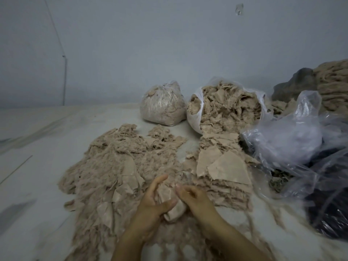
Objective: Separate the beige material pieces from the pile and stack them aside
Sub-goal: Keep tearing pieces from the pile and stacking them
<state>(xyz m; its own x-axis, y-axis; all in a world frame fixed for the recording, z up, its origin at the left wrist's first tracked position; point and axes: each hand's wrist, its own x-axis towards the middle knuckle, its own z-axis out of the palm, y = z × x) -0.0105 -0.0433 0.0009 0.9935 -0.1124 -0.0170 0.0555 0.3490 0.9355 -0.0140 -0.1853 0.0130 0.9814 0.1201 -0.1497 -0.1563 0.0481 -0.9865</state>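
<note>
Both hands, left [153, 199] and right [195, 197], are curled round one beige piece [169, 202] above the pile [116, 178], beside the stack [224, 172]. Light, limp, fraying material is judged; an edge pinch is advised.

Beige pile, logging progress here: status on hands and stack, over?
Left hand and right hand both gripping one beige piece over the loose pile. Sorted stack at right. Nothing obstructing.

Frayed beige pieces [120, 166] sprawl in a loose pile, flatter pieces [224, 168] stacked just to its right.
</note>
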